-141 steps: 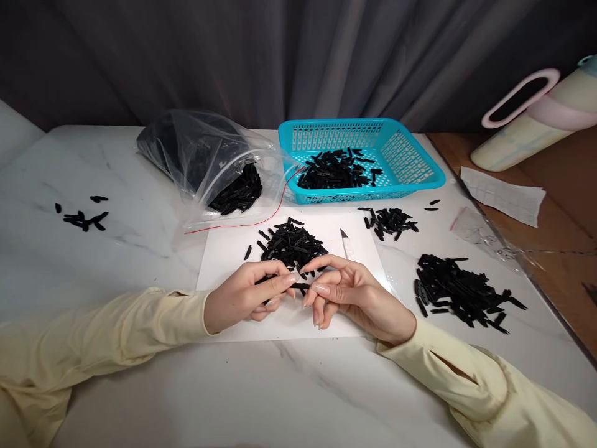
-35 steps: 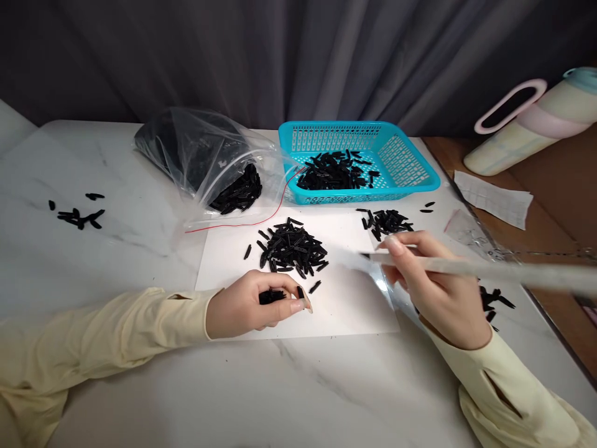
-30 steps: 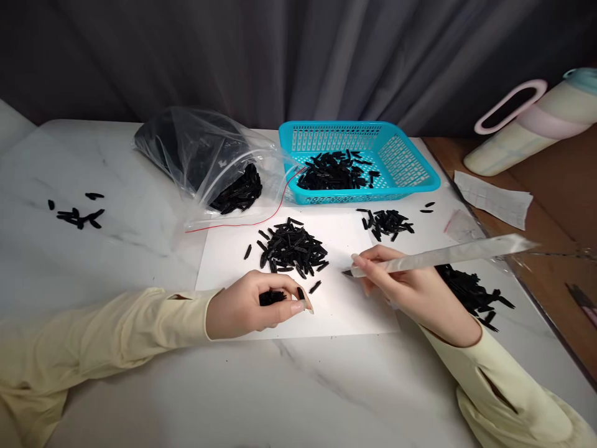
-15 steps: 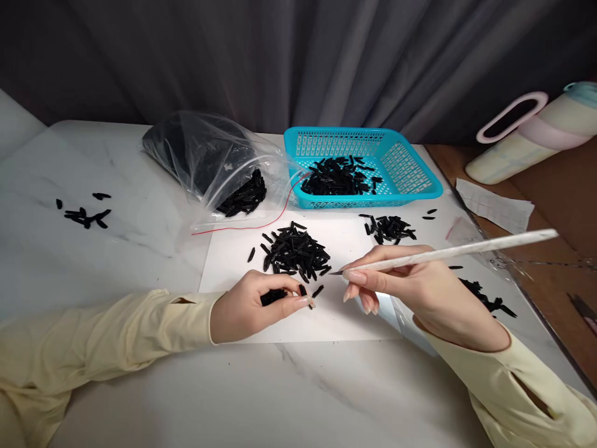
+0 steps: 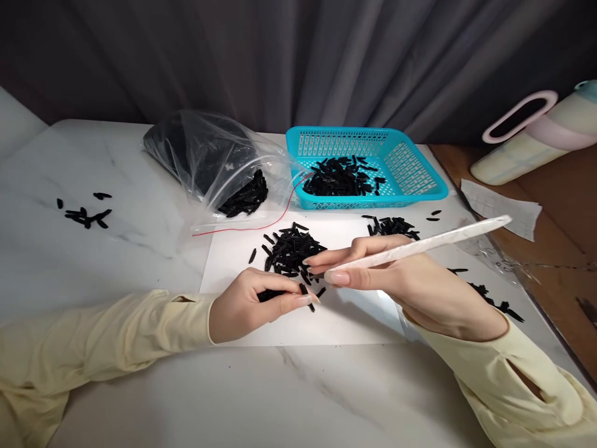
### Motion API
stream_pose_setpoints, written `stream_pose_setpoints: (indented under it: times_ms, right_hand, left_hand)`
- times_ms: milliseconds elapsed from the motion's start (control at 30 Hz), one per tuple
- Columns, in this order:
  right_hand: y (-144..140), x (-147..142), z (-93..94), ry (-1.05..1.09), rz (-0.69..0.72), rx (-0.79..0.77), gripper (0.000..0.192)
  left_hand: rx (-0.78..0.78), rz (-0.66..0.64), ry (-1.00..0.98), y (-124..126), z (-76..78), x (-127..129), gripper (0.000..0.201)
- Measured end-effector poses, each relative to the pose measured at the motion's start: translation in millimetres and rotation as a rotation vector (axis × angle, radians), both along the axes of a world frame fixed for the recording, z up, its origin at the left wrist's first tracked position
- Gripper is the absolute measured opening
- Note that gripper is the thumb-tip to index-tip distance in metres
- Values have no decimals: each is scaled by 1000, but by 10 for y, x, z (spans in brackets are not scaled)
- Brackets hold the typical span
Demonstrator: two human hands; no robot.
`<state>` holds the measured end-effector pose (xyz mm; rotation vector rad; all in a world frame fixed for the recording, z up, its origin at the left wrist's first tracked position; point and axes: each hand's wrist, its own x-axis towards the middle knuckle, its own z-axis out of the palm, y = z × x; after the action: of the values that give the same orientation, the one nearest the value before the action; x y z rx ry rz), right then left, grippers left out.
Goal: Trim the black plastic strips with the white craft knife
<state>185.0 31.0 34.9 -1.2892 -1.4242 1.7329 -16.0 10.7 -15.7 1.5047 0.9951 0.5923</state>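
Note:
My left hand (image 5: pixel 245 308) is closed, with a small black elongated piece (image 5: pixel 307 298) pinched between thumb and forefinger. More black pieces lie under and behind those fingers. In my right hand (image 5: pixel 410 286) is a slim craft knife (image 5: pixel 433 244) with a white-wrapped handle, slanting up to the right. Its dark thin tip, partly hidden by the fingers, points at the left fingertips from close by. Both hands are over a white paper sheet (image 5: pixel 359 323). Just beyond them lies a loose pile of black pieces (image 5: pixel 290 250), which my right fingertips overlap in view.
A blue basket (image 5: pixel 422 194) holding black pieces stands at the back, beside a clear zip bag (image 5: pixel 186 149) with more. Smaller groups of black pieces (image 5: pixel 86 218) lie at far left and at right. A pale bottle (image 5: pixel 527 143) and crumpled paper (image 5: pixel 504 208) are at right.
My right hand has moved left with the craft knife, bringing its tip nearer the left fingertips. My left hand keeps its pinch on the black piece, almost in place.

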Motion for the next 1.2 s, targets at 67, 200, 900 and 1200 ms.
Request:
stream_pose_setpoints:
  times_ms: [67, 200, 900, 1200]
  right_hand:
    - [-20, -23, 13, 25, 16, -41, 26]
    - [-59, -75, 36, -7, 29, -60, 33]
    - [-114, -40, -52, -41, 52, 94, 28]
    - [-102, -53, -31, -111, 42, 135, 26]
  left_hand:
    - [-46, -7, -47, 4, -7, -4, 24]
    - [-123, -69, -137, 16, -29, -26, 25]
    - [-354, -75, -226, 52, -44, -52, 29]
    - [-364, -80, -219, 58, -30, -45, 31]
